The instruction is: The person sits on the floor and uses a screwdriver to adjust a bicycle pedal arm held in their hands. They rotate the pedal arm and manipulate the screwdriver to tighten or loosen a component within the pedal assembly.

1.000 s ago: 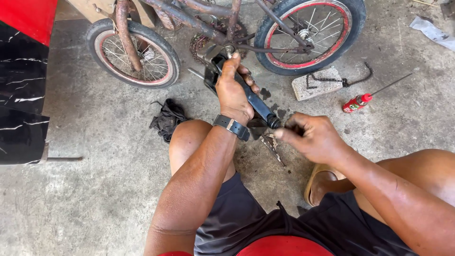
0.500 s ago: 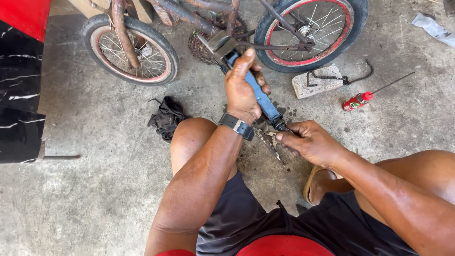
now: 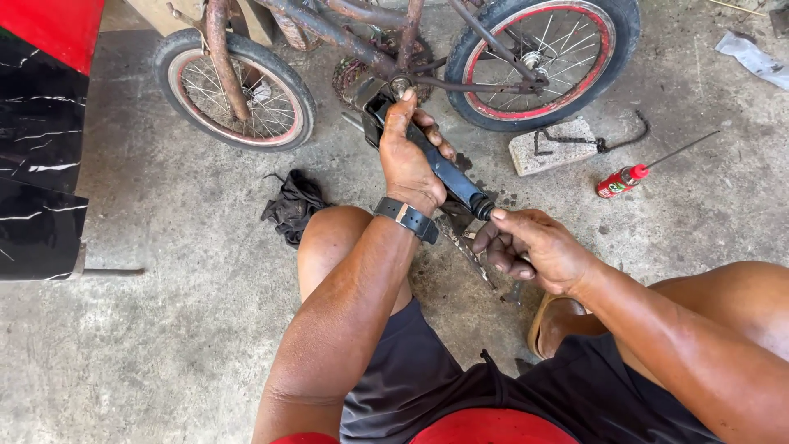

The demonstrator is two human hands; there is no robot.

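My left hand (image 3: 408,156) grips the upper part of a long adjustable wrench (image 3: 448,177) with a blue-black handle. Its jaw sits on the crank axle of a small rusty bicycle (image 3: 362,41) lying on the concrete floor. My right hand (image 3: 534,247) rests at the lower end of the wrench handle, thumb touching its tip, fingers curled. A black watch is on my left wrist. A rusty chain piece (image 3: 464,242) lies on the floor under my hands.
A dark rag (image 3: 294,205) lies left of my knee. A stone block (image 3: 552,146) with a chain on it and a red spray can (image 3: 620,181) with a thin straw lie to the right. A red and black panel (image 3: 37,148) stands at left.
The wrench has swung from lying low near my hands up onto the bicycle's crank axle. My left hand moved up the handle with it; my right hand stays at the handle's end.
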